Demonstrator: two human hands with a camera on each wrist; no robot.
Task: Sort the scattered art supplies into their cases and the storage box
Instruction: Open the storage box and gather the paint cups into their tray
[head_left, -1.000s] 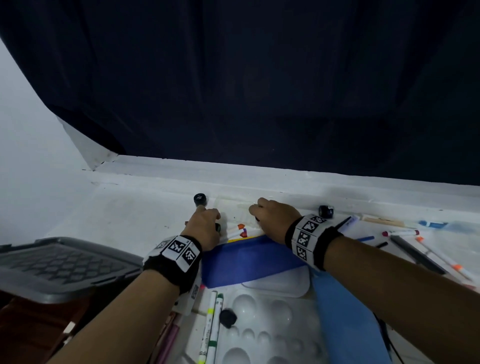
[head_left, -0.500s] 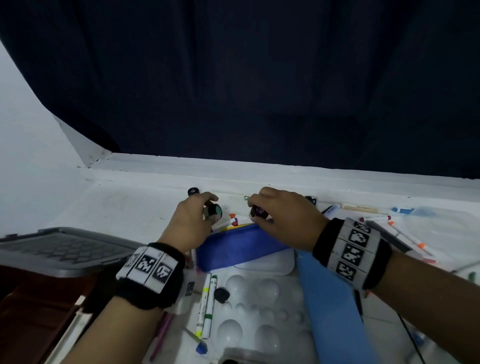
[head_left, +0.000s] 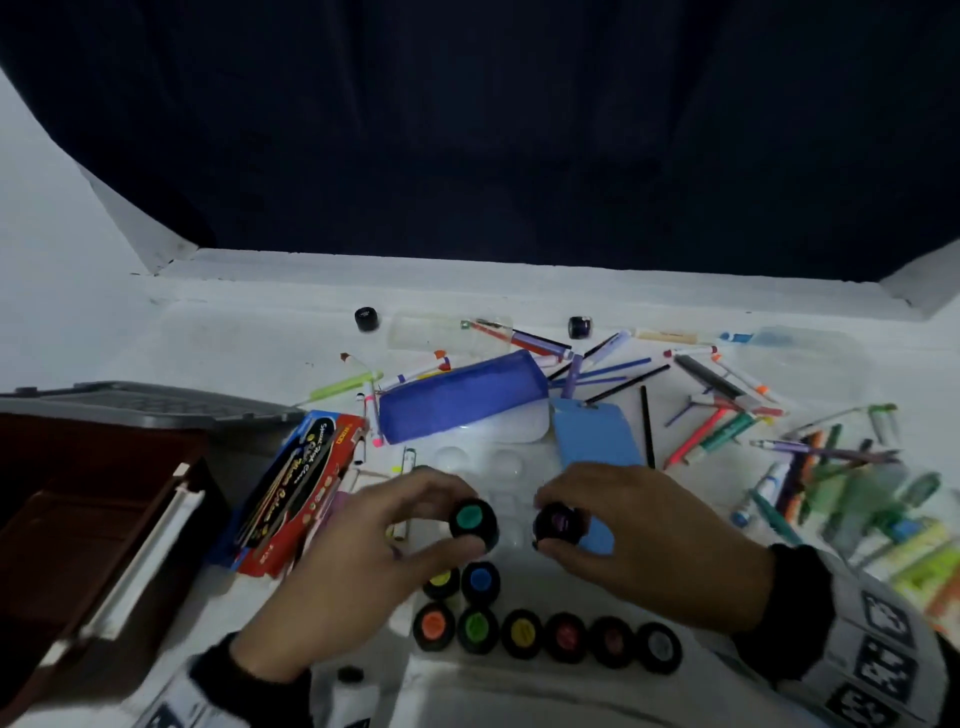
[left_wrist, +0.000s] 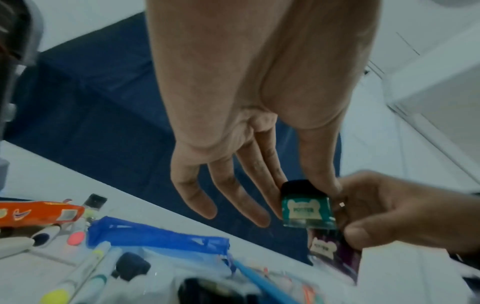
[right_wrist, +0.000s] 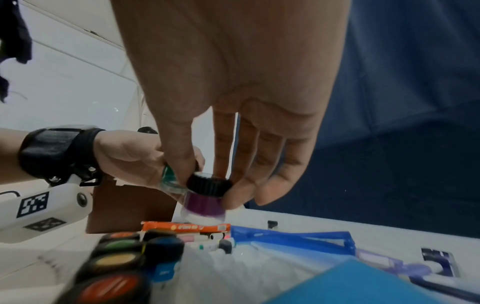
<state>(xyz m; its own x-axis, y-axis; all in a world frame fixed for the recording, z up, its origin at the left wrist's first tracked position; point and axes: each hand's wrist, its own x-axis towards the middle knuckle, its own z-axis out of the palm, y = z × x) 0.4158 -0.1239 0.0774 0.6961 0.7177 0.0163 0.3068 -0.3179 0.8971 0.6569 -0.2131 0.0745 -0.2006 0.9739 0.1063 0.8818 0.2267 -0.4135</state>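
Dark navy curtain (head_left: 493, 130), white ledge (head_left: 519, 270), dim light

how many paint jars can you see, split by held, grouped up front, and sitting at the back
held: 2 (teal jar in left hand, purple jar in right hand)
grouped jars up front: 8
jars at the back: 2
total: 12

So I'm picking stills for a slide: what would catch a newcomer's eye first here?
Probably the two hands at centre: the left hand pinches a green paint jar, the right hand a purple paint jar, side by side just above a row of paint jars near the front edge. Behind them lies a blue pencil case, with scattered markers fanning out to the right.
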